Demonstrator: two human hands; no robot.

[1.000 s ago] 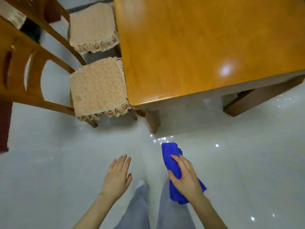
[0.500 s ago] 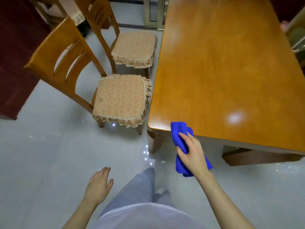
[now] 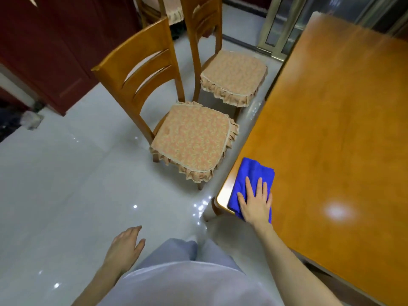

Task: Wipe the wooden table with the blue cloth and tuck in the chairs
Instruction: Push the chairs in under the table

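Note:
The blue cloth [image 3: 249, 180] lies flat on the near left corner of the wooden table [image 3: 335, 133]. My right hand [image 3: 256, 200] presses on it with straight, spread fingers. My left hand [image 3: 124, 247] hangs relaxed beside my leg, holding nothing. Two wooden chairs with frilled peach cushions stand pulled out from the table's left side: the near chair [image 3: 189, 140] and the far chair [image 3: 231, 75].
A dark red cabinet [image 3: 44, 47] lines the left wall. Another cushioned chair [image 3: 163, 7] stands at the back. A glass door frame [image 3: 278, 27] is behind the table. The glossy grey floor [image 3: 66, 184] spreads to my left.
My right hand carried the cloth up from below the table edge and laid it flat on the table corner; its fingers went from gripping to pressing. The view swung left.

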